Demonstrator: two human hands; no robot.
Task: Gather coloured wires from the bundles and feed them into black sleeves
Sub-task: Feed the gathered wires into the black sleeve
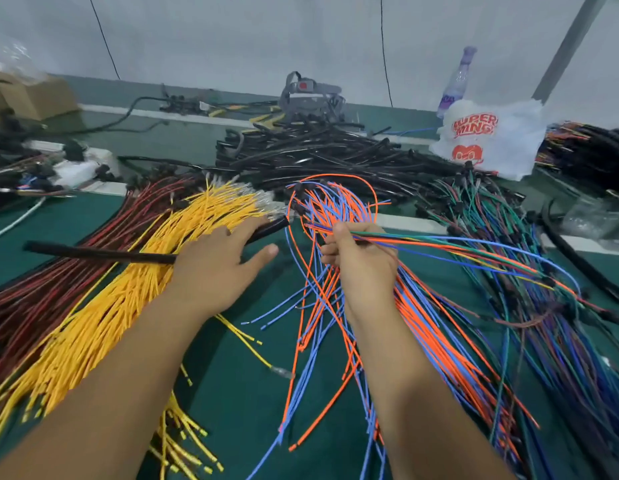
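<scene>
A green surface (232,393) carries everything. At its far middle lies a heap of black sleeves (318,150). On the left a broad bundle of yellow wires (110,306) fans toward the near edge, with a dark red wire bundle (41,299) just beside it on the outer side. Orange and blue wires (335,306) sprawl in the middle, and a mixed green, blue and dark bundle (543,323) spreads on the right. A white printed plastic bag (491,136) sits at the far right, a clear bottle (457,81) behind it. The left hand (218,268) lies over the yellow wires with fingers spread and nearly straight, resting on one long black sleeve (100,252). The right hand (360,265) is curled, its fingers gripping a thin bunch of gathered wires (457,245) that trails off to the right.
</scene>
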